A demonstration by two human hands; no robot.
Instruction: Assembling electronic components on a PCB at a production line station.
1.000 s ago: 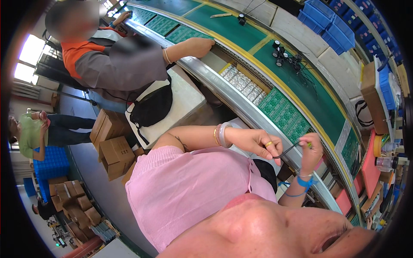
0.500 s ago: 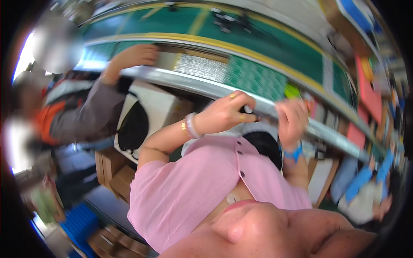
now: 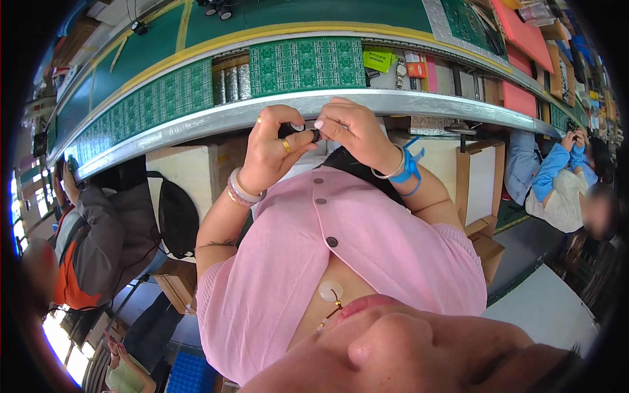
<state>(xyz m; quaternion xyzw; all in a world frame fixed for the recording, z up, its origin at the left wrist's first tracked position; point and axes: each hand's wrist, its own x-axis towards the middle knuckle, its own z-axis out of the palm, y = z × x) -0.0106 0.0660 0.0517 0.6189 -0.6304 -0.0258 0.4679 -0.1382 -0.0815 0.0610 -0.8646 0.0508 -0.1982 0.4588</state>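
In front of my chest, my left hand [image 3: 274, 139] is closed round a small black piece [image 3: 286, 131], pinched between thumb and fingers. My right hand [image 3: 355, 134] has come up against it, its thumb and fingertips pressed together at the piece's right end. The fingers cover most of the piece, so its kind cannot be made out. Both hands are just on my side of the metal rail [image 3: 419, 103] of the bench. Beyond the rail lies a panel of green circuit boards [image 3: 304, 65].
More green board panels [image 3: 154, 101] lie at the left, beside silvery strips [image 3: 232, 84]. A bright green packet [image 3: 379, 60] and a wristwatch [image 3: 400, 73] lie to the right. The green conveyor belt [image 3: 282, 19] runs behind. A person in a dark sleeve [image 3: 98, 223] sits at left, another [image 3: 557, 170] at right.
My right hand has moved left to meet my left hand at the black piece. The view has turned, and the neighbour's arm at left now appears farther left and lower.
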